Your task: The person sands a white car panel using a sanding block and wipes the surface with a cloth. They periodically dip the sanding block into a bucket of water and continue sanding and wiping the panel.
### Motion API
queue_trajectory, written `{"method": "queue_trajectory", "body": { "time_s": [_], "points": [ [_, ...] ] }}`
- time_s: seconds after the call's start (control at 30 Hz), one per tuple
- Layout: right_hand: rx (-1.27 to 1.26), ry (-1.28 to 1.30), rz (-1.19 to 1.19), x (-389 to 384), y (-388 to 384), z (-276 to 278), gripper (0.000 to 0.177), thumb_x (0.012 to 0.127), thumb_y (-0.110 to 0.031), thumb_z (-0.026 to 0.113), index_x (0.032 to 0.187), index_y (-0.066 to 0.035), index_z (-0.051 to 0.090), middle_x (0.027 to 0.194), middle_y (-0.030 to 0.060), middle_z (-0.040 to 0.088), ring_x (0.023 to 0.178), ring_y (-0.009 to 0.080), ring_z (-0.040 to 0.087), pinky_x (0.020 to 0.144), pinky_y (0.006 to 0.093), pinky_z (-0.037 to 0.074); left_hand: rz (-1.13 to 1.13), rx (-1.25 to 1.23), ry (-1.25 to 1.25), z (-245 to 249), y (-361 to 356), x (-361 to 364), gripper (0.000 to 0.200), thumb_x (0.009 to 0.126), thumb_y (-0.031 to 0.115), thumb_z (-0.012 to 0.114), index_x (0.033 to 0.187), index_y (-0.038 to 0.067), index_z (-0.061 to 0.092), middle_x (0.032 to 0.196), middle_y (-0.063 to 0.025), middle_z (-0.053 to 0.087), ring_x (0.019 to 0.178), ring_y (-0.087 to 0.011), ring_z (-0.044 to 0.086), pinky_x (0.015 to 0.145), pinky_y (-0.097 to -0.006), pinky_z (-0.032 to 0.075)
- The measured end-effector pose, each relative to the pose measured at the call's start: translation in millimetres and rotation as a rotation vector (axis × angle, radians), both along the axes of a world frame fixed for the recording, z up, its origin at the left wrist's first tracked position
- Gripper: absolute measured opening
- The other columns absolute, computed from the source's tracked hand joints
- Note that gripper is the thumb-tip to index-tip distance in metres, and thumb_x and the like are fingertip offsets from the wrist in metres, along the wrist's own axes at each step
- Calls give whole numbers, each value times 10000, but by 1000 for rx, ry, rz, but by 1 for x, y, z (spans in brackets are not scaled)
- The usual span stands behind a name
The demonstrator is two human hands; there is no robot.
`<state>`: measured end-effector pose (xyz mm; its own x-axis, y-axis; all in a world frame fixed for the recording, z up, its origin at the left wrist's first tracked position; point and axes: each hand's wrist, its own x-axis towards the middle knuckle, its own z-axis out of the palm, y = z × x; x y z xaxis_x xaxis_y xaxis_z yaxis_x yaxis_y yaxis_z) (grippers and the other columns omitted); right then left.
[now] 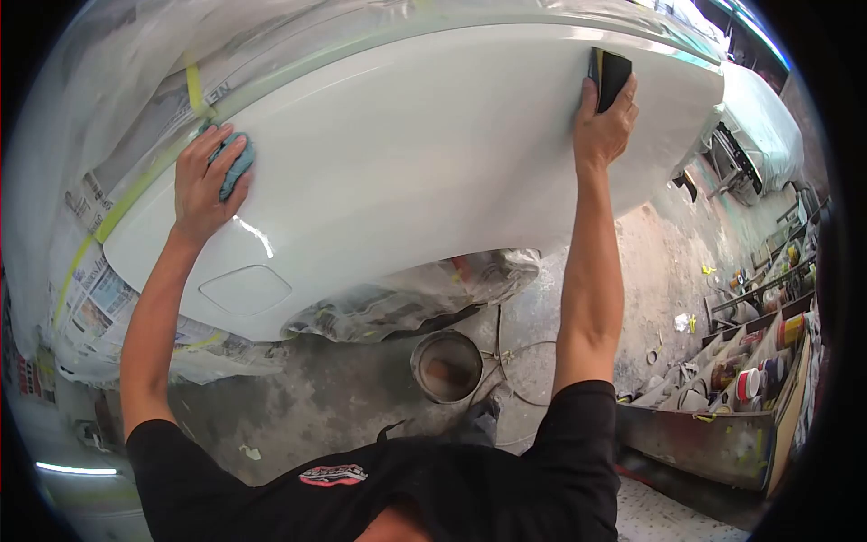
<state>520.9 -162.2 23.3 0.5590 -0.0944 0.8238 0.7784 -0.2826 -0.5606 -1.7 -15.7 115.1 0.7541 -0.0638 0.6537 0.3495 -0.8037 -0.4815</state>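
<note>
White panel: left hand, one cloth; right hand, one block

Grey, stained concrete floor, flecked with scraps of yellow tape. Round rusty metal bucket standing on it, thin wire loop just beside. Along the right, grimy metal rack crowded with spray cans and bottles. Beyond, plastic-sheeted vehicle in bright daylight.

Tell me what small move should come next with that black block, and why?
Probably a short stroke of the black block along the white panel: the right hand presses it near the panel's upper edge, while the left hand holds a blue cloth against the panel.
</note>
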Motion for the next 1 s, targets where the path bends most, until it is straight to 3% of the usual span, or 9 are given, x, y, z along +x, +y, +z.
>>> {"method": "queue_trajectory", "body": {
  "time_s": [0.17, 0.23, 0.33, 0.5, 0.6, 0.63, 0.7, 0.8, 1.0],
  "points": [
    [-281, -478, -129, -213, 64, -3, 728, 846, -192, 720, 1543, -172, 510, 845, 43, 563, 746, 212, 584, 603, 385, 471, -13, -2, 4, 1, 0, -1, 521, 831, 89, 769, 1335, 55, 644, 1390, -172, 621, 1290, -388, 573, 1101, -482, 447],
    [-134, -501, 321, -280, 57, 16, 675, 882, -165, 635, 1542, -229, 512, 880, 20, 547, 769, 200, 575, 618, 385, 470, 8, -19, 12, -1, -3, -5, 508, 833, 90, 768, 1326, 53, 650, 1391, -168, 622, 1286, -389, 576, 1098, -483, 449],
    [-218, -667, 126, -208, 56, 16, 597, 908, -145, 580, 1503, -170, 531, 864, 26, 551, 802, 215, 585, 621, 398, 476, -4, -8, 5, 2, -2, -1, 507, 833, 88, 769, 1324, 53, 651, 1394, -164, 620, 1281, -390, 579, 1096, -486, 450],
    [-171, -52, -157, -25, 12, 39, 697, 941, -413, 722, 1513, -86, 493, 936, 129, 674, 778, 319, 701, 623, 442, 570, -12, -4, -19, 0, 2, 1, 517, 825, 76, 773, 1327, 58, 651, 1398, -162, 617, 1275, -388, 581, 1101, -489, 447],
    [-262, -116, -52, -121, 49, 48, 589, 943, -307, 683, 1486, -132, 538, 897, 70, 658, 793, 265, 665, 610, 411, 535, -13, -17, -21, 0, 0, -1, 522, 823, 68, 773, 1330, 60, 650, 1404, -161, 614, 1281, -385, 579, 1105, -490, 443],
    [-335, -354, -318, -178, 74, 41, 553, 917, -224, 642, 1458, -140, 563, 854, 33, 625, 766, 220, 622, 589, 387, 492, -28, -20, -21, 1, 1, 0, 523, 823, 67, 772, 1331, 60, 650, 1408, -160, 612, 1283, -383, 577, 1107, -492, 441],
    [-121, -457, 80, -284, 83, 41, 564, 889, -195, 617, 1448, -145, 558, 855, 29, 571, 750, 205, 573, 603, 398, 458, -28, -33, -4, 0, -3, -4, 523, 825, 66, 772, 1334, 60, 650, 1413, -158, 608, 1289, -382, 573, 1107, -494, 438],
    [-172, -550, 239, -263, 68, 47, 566, 892, -200, 619, 1448, -127, 549, 895, 51, 591, 804, 231, 598, 647, 425, 479, -8, -33, 6, 0, 2, -5, 521, 831, 68, 770, 1337, 60, 649, 1421, -158, 603, 1295, -382, 568, 1102, -493, 437],
    [-201, 138, 53, -28, 1, 83, 584, 959, -277, 639, 1492, -78, 503, 1074, 153, 618, 958, 311, 630, 783, 449, 515, -1, -28, 4, -1, 0, -1, 515, 848, 71, 764, 1348, 65, 641, 1421, -161, 601, 1304, -393, 561, 1104, -483, 435]
  ]
}}
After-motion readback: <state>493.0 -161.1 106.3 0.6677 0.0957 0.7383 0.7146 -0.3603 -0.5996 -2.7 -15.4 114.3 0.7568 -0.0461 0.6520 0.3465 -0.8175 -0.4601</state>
